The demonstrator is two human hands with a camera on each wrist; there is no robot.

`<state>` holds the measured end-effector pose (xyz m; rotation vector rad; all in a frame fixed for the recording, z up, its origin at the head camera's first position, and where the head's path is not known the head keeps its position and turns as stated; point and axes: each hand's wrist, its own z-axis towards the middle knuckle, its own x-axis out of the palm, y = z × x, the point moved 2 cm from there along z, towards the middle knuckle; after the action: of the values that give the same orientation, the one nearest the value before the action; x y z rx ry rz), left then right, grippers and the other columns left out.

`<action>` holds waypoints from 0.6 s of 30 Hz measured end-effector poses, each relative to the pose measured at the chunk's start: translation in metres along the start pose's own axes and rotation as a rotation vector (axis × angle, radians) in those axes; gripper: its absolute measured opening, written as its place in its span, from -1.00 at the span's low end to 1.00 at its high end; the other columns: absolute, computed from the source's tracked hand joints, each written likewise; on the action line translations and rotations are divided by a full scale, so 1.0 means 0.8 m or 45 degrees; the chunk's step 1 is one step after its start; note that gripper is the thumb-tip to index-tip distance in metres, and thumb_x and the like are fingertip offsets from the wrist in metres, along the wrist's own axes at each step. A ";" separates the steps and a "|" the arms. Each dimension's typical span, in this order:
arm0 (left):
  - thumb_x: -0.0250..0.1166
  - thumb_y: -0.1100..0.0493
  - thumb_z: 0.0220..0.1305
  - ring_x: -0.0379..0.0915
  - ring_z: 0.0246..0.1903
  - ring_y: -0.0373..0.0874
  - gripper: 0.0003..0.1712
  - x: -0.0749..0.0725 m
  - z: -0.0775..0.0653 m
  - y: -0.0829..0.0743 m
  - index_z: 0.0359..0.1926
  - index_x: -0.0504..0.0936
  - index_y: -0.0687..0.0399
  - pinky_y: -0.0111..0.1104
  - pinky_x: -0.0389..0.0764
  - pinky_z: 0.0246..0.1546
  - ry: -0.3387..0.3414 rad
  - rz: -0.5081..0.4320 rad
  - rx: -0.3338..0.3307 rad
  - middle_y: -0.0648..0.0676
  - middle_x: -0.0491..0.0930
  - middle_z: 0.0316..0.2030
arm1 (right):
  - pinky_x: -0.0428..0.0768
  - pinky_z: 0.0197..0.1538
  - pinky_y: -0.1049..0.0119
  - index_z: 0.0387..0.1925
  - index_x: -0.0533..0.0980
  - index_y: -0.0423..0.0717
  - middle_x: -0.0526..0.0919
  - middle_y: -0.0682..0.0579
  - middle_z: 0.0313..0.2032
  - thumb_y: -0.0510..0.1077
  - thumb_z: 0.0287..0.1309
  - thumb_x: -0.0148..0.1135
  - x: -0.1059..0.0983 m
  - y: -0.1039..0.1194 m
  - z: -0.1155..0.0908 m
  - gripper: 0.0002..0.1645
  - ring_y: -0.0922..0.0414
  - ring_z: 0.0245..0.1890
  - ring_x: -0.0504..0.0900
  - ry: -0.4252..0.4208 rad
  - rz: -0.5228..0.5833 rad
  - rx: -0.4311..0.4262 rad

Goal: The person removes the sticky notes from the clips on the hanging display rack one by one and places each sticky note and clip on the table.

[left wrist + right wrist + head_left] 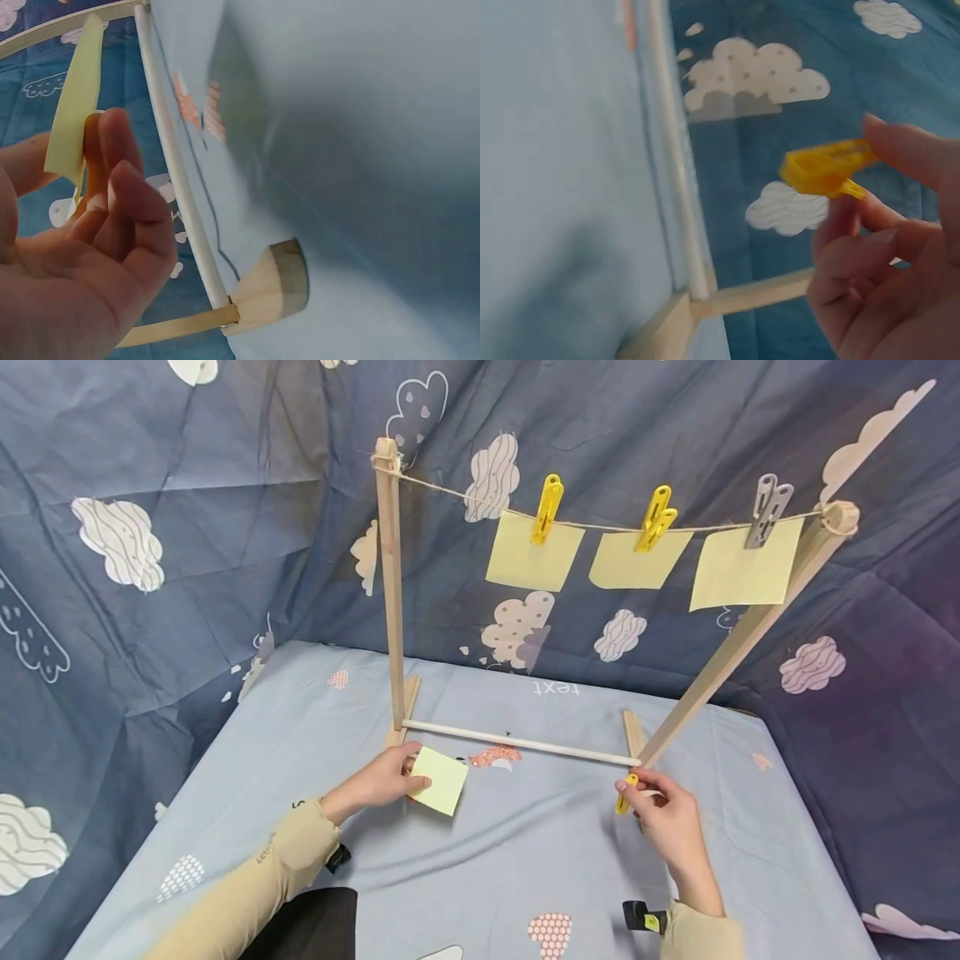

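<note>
My left hand (390,775) pinches a yellow sticky note (440,781) between thumb and fingers, above the bed sheet near the frame's left foot. In the left wrist view the same note (77,105) appears almost edge-on. My right hand (670,818) holds a yellow clothespin (626,795) by its end, close to the right foot; the right wrist view shows this clothespin (825,166) between thumb and fingers. On the twine (450,492) hang three yellow notes, one under a yellow clothespin (548,508), one under another yellow clothespin (656,518), one under a grey clothespin (768,512).
A wooden left post (391,593) and a leaning right post (750,635) carry the twine. A white rod (517,742) joins them low down. Behind hangs a dark blue cloud-patterned cloth (225,568). A light blue sheet (495,852) covers the surface.
</note>
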<state>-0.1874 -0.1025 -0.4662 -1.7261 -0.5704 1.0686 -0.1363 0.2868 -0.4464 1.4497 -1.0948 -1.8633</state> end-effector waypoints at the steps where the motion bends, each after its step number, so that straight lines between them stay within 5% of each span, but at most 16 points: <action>1: 0.17 0.35 0.14 0.42 -0.59 -0.21 -0.65 0.001 -0.001 0.001 -0.04 0.34 0.34 -0.42 0.37 -0.63 0.010 0.033 -0.003 0.19 0.63 -0.42 | 0.45 -0.61 0.26 -0.12 0.51 -0.17 0.51 0.07 -0.39 0.10 -0.06 0.31 0.001 -0.004 -0.001 -0.47 0.25 -0.55 0.50 0.036 -0.035 -0.001; 8: 0.18 0.35 0.09 0.41 -0.54 -0.22 -0.64 0.003 -0.006 0.004 -0.05 0.38 0.25 -0.39 0.44 -0.54 0.046 0.266 -0.025 0.05 0.55 -0.44 | 0.50 -0.46 0.37 -0.09 0.46 -0.23 0.52 -0.07 -0.29 0.15 -0.07 0.29 0.000 -0.002 -0.015 -0.37 0.25 -0.51 0.50 0.274 -0.237 0.169; 13: 0.16 0.37 0.07 0.34 -0.54 -0.21 -0.54 0.005 -0.007 0.004 0.05 0.35 0.21 -0.41 0.39 -0.54 0.024 0.500 -0.049 0.03 0.49 -0.41 | 0.44 -0.51 0.41 -0.18 0.50 -0.20 0.56 -0.04 -0.34 0.11 -0.11 0.33 0.002 -0.013 -0.019 -0.46 0.25 -0.49 0.48 0.319 -0.377 0.165; 18: 0.13 0.37 0.09 0.34 -0.59 -0.18 -0.50 0.009 -0.007 0.006 0.11 0.33 0.19 -0.39 0.38 -0.62 0.020 0.541 -0.094 0.08 0.51 -0.39 | 0.38 -0.52 0.41 -0.26 0.52 -0.21 0.56 0.00 -0.41 0.05 -0.15 0.37 0.006 -0.021 -0.023 -0.52 0.23 -0.47 0.44 0.332 -0.466 0.160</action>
<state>-0.1794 -0.1015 -0.4728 -1.9708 -0.2365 1.3385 -0.1188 0.2864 -0.4649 2.0126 -0.8764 -1.7935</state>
